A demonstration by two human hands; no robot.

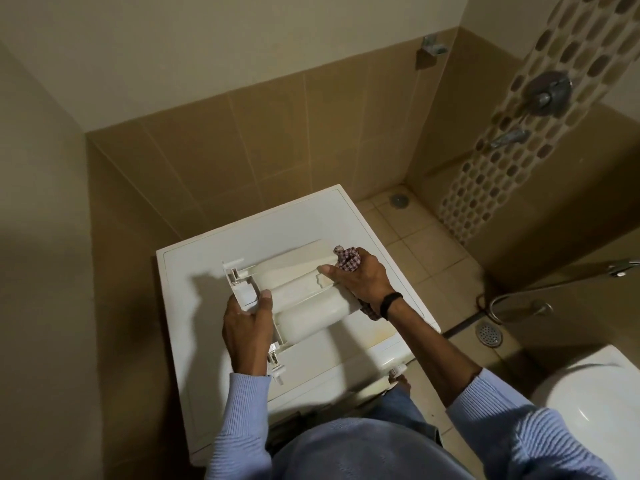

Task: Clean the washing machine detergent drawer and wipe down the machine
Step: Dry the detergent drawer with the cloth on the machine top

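The detergent drawer [298,282] was laid on top of the washing machine [194,271]; one end was clamped by the left grip [242,327], seemingly to steady it, while a checked cloth [348,259] was clutched in the right grip [363,282] against the other end

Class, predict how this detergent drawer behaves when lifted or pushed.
Probably stiff: the detergent drawer spans between the left hand and right hand without sagging. Likely light, being thin moulded plastic. Its rounded undersides may rock or slide on the smooth washing machine top.
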